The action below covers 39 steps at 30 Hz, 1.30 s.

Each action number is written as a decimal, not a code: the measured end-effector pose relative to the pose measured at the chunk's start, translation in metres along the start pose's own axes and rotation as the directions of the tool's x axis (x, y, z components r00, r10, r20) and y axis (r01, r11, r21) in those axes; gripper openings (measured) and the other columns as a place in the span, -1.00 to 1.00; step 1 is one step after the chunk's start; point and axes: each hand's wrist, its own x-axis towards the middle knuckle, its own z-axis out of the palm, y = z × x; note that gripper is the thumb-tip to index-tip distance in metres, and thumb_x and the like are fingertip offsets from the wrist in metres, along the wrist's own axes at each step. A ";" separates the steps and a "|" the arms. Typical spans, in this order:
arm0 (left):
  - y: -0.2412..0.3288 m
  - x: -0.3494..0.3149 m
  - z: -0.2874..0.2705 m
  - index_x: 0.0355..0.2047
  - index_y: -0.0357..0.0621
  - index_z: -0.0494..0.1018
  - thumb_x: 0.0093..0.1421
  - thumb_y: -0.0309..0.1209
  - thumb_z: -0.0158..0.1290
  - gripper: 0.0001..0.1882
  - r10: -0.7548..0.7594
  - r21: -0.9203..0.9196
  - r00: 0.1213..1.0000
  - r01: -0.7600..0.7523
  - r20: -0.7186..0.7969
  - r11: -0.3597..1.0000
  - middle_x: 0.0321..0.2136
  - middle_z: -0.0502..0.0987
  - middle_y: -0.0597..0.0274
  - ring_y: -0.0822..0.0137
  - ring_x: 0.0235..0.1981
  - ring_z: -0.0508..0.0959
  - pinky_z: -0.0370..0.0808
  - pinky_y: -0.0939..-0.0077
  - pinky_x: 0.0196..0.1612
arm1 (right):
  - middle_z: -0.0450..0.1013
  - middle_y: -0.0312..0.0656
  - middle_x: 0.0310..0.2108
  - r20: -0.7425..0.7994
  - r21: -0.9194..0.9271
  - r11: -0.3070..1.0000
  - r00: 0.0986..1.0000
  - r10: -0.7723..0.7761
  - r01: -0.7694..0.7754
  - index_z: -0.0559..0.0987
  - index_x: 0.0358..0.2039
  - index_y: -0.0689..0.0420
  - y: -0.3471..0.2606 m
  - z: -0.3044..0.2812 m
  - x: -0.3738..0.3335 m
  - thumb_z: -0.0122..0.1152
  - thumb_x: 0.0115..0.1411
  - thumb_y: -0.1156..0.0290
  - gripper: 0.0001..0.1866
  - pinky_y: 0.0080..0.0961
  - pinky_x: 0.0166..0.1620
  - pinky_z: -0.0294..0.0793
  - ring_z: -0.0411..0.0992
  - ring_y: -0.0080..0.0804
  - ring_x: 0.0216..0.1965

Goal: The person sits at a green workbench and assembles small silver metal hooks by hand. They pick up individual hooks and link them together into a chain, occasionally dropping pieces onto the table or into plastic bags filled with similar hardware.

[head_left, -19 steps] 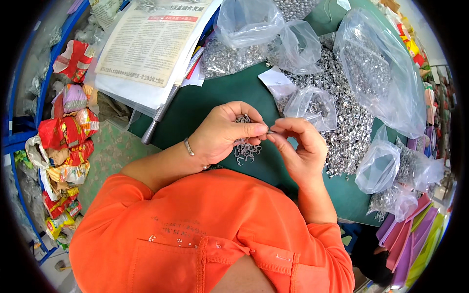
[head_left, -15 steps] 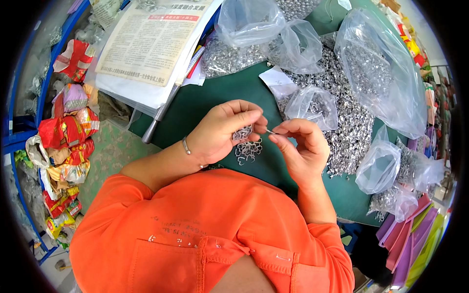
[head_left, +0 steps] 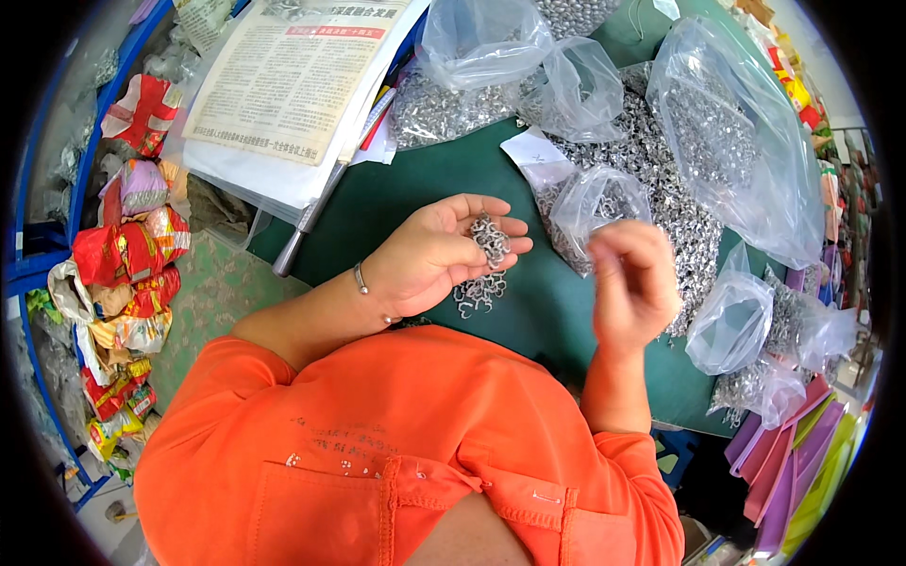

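Small curved silvery metal hooks lie heaped on the fingers of my left hand, which is cupped palm up with its fingers loosely bent around them. Just under it, a small pile of the same hooks rests on the green tabletop. My right hand is raised to the right of it, thumb and fingers drawn together and smeared by motion; whatever is between the fingertips cannot be made out. Its fingertips come close to the front of an open clear plastic bag with metal pieces inside.
A large heap of shiny metal pieces spreads behind my right hand. Clear bags lie over and around it. At the far left lies a newspaper sheet on a stack of papers. Colourful wrappers line the left side.
My right hand has moved right, away from the left hand and toward the open bag, with a thin metal piece no longer visible at its fingertips. My left hand has opened out, exposing its hooks.
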 end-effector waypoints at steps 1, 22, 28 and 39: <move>0.000 0.000 0.000 -0.01 -0.27 0.25 0.05 -0.73 -0.13 -0.56 -0.003 -0.001 1.000 0.003 0.014 1.000 0.00 0.35 -0.08 -0.02 0.12 0.33 0.33 0.29 0.15 | 0.46 -0.14 -0.44 -0.066 -0.142 0.989 0.997 -0.036 0.027 0.54 -0.46 0.26 0.002 -0.006 0.007 0.25 -0.11 0.72 -0.84 -0.54 -0.36 0.40 0.42 -0.35 -0.43; -0.002 0.002 -0.005 0.04 -0.28 0.25 0.17 -0.61 -0.14 -0.61 -0.095 -0.131 0.989 0.109 0.110 0.985 -0.19 0.45 0.12 0.29 -0.12 0.49 0.43 0.29 0.04 | 0.46 -0.17 -0.42 0.405 -0.039 0.999 0.914 -0.016 0.035 0.52 -0.31 0.20 -0.006 0.021 -0.003 0.23 -0.12 0.70 -0.71 -0.40 -0.31 0.39 0.41 -0.23 -0.39; 0.000 0.002 -0.006 0.05 -0.28 0.26 0.18 -0.59 -0.18 -0.60 -0.079 -0.158 0.977 0.111 0.196 0.981 -0.16 0.46 0.10 0.28 -0.10 0.49 0.42 0.29 0.04 | 0.48 -0.20 -0.40 0.393 -0.007 0.999 0.918 0.049 -0.051 0.52 -0.33 0.18 -0.012 0.020 -0.002 0.25 -0.13 0.69 -0.72 -0.43 -0.29 0.39 0.43 -0.25 -0.36; -0.004 0.004 -0.007 0.13 -0.31 0.17 0.14 -0.65 -0.09 -0.49 -0.070 -0.077 0.985 0.083 0.157 0.994 -0.12 0.44 0.10 0.28 -0.07 0.49 0.43 0.31 0.07 | 0.47 -0.17 -0.41 0.344 0.001 1.000 0.939 0.000 -0.001 0.53 -0.36 0.19 -0.010 0.022 -0.001 0.22 -0.08 0.68 -0.78 -0.45 -0.30 0.42 0.43 -0.23 -0.35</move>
